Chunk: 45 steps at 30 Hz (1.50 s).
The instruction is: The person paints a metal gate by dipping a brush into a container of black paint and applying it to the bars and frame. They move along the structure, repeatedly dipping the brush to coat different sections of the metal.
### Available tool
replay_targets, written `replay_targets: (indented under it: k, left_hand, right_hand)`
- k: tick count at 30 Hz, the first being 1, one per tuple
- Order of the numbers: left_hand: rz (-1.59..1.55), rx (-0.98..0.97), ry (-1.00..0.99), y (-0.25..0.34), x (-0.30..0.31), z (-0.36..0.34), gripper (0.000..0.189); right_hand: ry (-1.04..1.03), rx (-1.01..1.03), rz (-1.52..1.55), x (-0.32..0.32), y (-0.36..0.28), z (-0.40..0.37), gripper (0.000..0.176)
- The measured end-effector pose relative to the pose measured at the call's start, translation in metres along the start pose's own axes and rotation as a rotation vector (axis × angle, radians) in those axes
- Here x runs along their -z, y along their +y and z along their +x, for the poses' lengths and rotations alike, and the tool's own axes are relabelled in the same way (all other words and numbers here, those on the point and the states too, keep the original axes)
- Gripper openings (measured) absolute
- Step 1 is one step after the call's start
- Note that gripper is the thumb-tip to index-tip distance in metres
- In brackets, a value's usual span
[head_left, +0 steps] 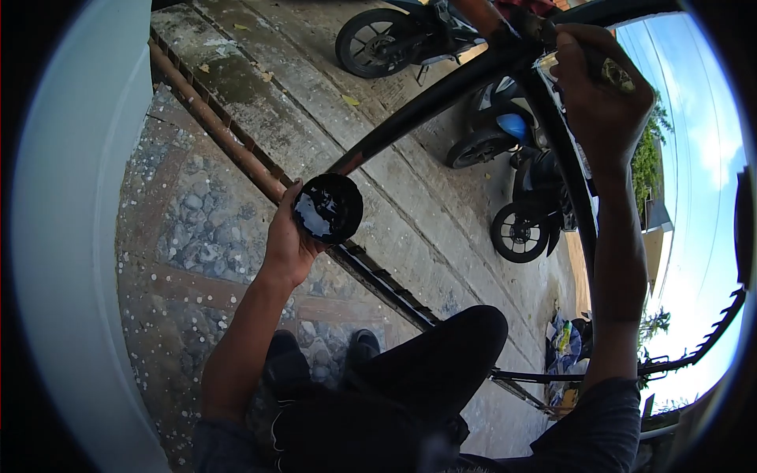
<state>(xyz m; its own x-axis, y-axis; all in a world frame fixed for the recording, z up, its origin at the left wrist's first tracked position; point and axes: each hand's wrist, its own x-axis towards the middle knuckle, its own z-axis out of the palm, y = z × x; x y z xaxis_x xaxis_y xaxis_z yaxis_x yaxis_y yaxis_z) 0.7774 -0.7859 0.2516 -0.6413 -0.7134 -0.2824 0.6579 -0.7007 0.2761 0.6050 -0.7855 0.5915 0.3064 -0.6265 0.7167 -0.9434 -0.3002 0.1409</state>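
Note:
My left hand [285, 246] is wrapped round the side of a small round container [359, 193] of glossy black paint [317, 219], its open top facing me. Up at the top right, my right hand [605, 118] is closed round a paintbrush [617, 76] with a stained handle. The brush end is at the joint of a metal frame, where a black-coated bar [434, 106] meets another black bar [561, 130]; the bristles are hard to make out. Reddish-brown metal [482, 17] shows just above that joint.
A rusty brown rail [213, 122] runs diagonally along the ground. Beyond the frame stand several motorcycles, one with a black wheel [520, 232]. A pale wall [75, 236] rises at the left. Paint-spotted stone paving [201, 213] lies below, near my feet [285, 355].

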Motion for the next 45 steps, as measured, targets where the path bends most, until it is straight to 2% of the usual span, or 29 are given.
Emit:
replay_targets:
  k: [2, 3, 6, 8, 13, 16, 17, 20, 21, 22, 32, 38, 41, 45]
  left_hand:
    - [0.011, -0.007, -0.009, 0.0, 0.002, 0.0, 0.052]
    - [0.013, -0.015, -0.014, -0.001, 0.004, 0.001, 0.052]
    - [0.013, -0.015, 0.0, -0.003, 0.006, 0.001, 0.052]
    - [0.018, -0.01, 0.006, -0.003, 0.004, 0.0, 0.052]
    - [0.014, -0.009, 0.009, -0.001, 0.006, -0.001, 0.053]
    - [-0.004, 0.005, 0.021, -0.002, 0.005, 0.001, 0.053]
    - [0.002, 0.005, 0.02, -0.001, 0.004, 0.001, 0.052]
    - [0.001, 0.005, 0.024, -0.001, 0.003, 0.002, 0.052]
    - [-0.007, 0.003, 0.027, -0.001, 0.004, 0.003, 0.052]
    - [-0.013, 0.002, 0.029, -0.001, 0.006, 0.003, 0.051]
    - [-0.027, 0.008, 0.053, 0.001, 0.01, 0.002, 0.05]
    - [-0.021, -0.01, 0.0, 0.004, 0.021, -0.006, 0.049]
    - [-0.011, -0.015, 0.04, 0.006, 0.028, -0.008, 0.049]
    - [-0.013, -0.018, 0.077, 0.007, 0.035, -0.006, 0.049]
  right_hand:
    - [-0.046, -0.009, -0.057, -0.002, 0.003, -0.004, 0.012]
    - [-0.059, 0.156, -0.081, -0.003, -0.001, -0.006, 0.014]
    - [-0.082, 0.203, 0.019, -0.004, -0.009, -0.016, 0.015]
    - [-0.166, 0.254, -0.047, -0.007, -0.008, -0.015, 0.015]
    - [-0.099, 0.14, -0.023, 0.01, -0.002, -0.005, 0.017]
    - [-0.211, 0.098, 0.079, 0.01, -0.001, 0.0, 0.015]
    - [-0.292, 0.14, -0.013, 0.012, -0.003, 0.002, 0.014]
    - [-0.222, 0.059, 0.003, 0.017, 0.005, 0.006, 0.016]
    - [-0.159, 0.151, 0.0, 0.016, 0.0, 0.007, 0.017]
    - [-0.234, 0.242, -0.031, 0.014, -0.004, 0.006, 0.017]
    - [-0.347, 0.203, 0.021, -0.019, -0.029, -0.008, 0.019]
    - [-0.369, 0.164, -0.002, -0.05, -0.039, -0.067, 0.02]
    - [-0.37, 0.145, -0.011, -0.044, -0.036, -0.082, 0.02]
    - [-0.384, 0.11, -0.007, -0.017, -0.002, -0.06, 0.021]
